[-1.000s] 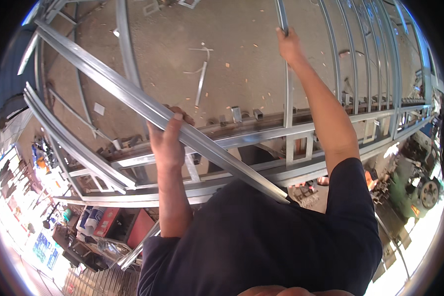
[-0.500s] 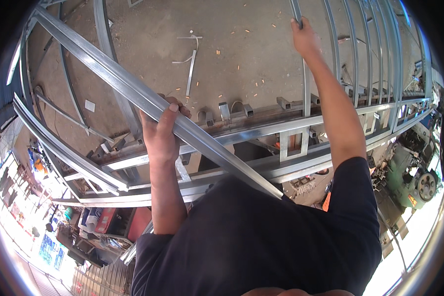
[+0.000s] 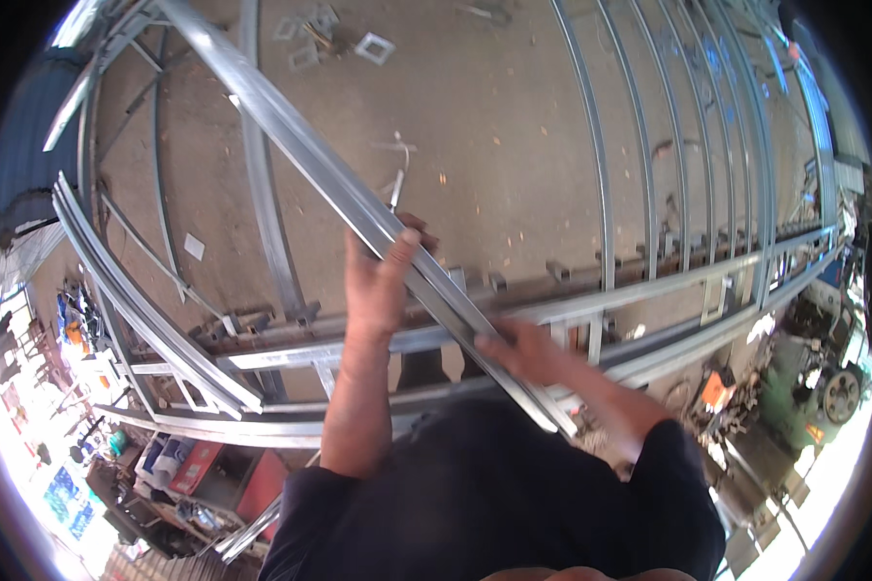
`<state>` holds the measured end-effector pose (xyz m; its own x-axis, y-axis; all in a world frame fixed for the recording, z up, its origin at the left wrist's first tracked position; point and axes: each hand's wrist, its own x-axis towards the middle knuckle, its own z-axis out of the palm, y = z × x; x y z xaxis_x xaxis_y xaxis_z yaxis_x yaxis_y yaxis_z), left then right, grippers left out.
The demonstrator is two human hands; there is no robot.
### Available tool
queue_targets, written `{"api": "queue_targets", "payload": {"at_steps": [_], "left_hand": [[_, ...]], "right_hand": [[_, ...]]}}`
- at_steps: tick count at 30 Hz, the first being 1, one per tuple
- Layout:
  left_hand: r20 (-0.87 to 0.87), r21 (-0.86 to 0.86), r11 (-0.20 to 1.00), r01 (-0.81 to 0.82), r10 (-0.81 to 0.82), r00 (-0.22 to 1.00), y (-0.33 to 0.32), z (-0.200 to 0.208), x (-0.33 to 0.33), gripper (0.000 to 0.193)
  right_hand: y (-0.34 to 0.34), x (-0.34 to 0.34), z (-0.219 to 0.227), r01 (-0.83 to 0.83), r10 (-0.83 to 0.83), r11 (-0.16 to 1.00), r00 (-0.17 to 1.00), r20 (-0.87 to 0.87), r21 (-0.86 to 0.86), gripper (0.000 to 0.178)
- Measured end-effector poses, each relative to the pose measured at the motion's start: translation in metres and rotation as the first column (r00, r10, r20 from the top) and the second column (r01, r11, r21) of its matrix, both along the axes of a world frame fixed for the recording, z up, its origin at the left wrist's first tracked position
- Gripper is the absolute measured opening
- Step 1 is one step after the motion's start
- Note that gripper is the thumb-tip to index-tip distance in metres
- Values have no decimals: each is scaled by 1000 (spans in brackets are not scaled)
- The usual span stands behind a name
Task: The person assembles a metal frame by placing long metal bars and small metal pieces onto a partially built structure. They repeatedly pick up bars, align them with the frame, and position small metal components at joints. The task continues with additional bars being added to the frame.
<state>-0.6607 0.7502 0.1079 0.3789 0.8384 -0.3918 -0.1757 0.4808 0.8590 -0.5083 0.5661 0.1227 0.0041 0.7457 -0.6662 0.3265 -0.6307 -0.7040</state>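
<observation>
A long silvery metal channel (image 3: 305,145) slants from the far left down toward my body. Its near end shows two bright edges in front of my dark shirt. Around its middle my left hand (image 3: 378,286) is closed, thumb on top and fingers beyond the far side. Closer to the near end, my right hand (image 3: 525,351) is on the same channel, thumb against it; this hand is slightly blurred and its fingertips are partly hidden. Beneath lies a welded metal frame with a long crosswise rail (image 3: 639,298).
Several parallel metal bars (image 3: 639,136) run away at the right. Loose channels (image 3: 155,310) rest at the left. A square metal plate with a hole (image 3: 374,47) and small scraps lie on the concrete floor. A green machine with a wheel (image 3: 840,395) stands at right, a red box (image 3: 189,465) at lower left.
My right hand has let go of a bar at the far right and come back to the channel's near end. My left hand still grips the channel, which appears lower and further right in view.
</observation>
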Motion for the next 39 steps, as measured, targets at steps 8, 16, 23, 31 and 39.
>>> {"api": "queue_targets", "payload": {"at_steps": [8,16,23,31,39], "left_hand": [[37,-201,979,20,-13,999,10,7,18,53],[77,-204,974,-94,112,991,33,19,17,53],[-28,-13,986,-167,166,986,75,24,17,58],[-306,224,974,-34,104,946,127,36,11,31],[-352,199,979,46,28,936,133,29,4,54]], "right_hand": [[12,13,-35,381,-439,885,874,208,267,50],[154,98,-74,707,-702,693,706,-87,143,43],[154,98,-118,793,-773,601,608,-179,99,37],[152,95,-159,586,-664,741,562,494,329,54],[152,132,-140,402,-353,913,681,641,75,64]]}}
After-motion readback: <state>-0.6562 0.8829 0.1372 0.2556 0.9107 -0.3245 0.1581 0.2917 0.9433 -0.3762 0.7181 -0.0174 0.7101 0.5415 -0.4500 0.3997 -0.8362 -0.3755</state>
